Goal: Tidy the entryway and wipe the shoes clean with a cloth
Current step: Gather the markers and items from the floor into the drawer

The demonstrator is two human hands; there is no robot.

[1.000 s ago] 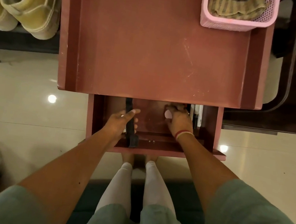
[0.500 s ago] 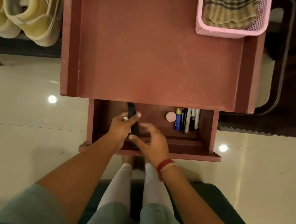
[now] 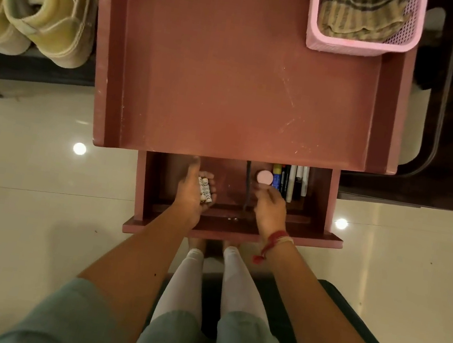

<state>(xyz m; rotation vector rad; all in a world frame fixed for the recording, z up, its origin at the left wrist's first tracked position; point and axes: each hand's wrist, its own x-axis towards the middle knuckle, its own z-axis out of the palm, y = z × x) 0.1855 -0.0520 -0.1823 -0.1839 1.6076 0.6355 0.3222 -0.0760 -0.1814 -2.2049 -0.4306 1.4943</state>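
The drawer [image 3: 323, 203] of a reddish-brown table [image 3: 234, 69] stands pulled out in front of me. My left hand [image 3: 191, 195] is inside it on the left, with its fingers curled round a few white batteries [image 3: 205, 190]. My right hand [image 3: 269, 208] is in the middle of the drawer, its thumb side closed against a thin black stick [image 3: 247, 180]. Just beyond its fingers lies a pink round disc [image 3: 264, 177]. Pale yellow shoes [image 3: 39, 2] sit at the upper left. A striped cloth [image 3: 360, 12] lies in a pink basket [image 3: 352, 46] on the table's far right corner.
Several markers [image 3: 291, 181] lie side by side at the drawer's right end. Glossy cream floor tiles [image 3: 28, 171] lie on both sides. A dark chair frame [image 3: 435, 143] stands to the right of the table. My legs are under the drawer front.
The black stick went from my left hand to the right one and moved right, next to the pink disc. My left hand now holds batteries at the drawer's left.
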